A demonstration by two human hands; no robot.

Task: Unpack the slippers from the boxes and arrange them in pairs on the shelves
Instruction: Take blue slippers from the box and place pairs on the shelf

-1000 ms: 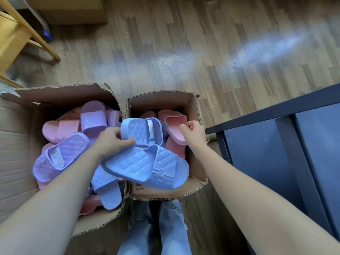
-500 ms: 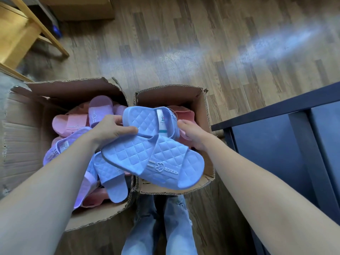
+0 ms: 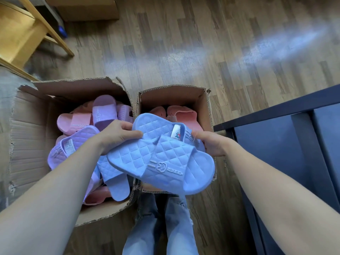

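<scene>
Though close by at right, shelves [image 3: 266, 117] showing no pair in view: arranging judged not begun. Left box [image 3: 27, 144] heaped with pink, lilac and blue slippers [image 3: 77, 124]; right box [image 3: 202, 107] holding pink ones; much unpacking left. Blue pair [image 3: 165, 162] held above both boxes, gripped at either end by left hand [image 3: 116, 137] and right hand [image 3: 211, 144].
</scene>
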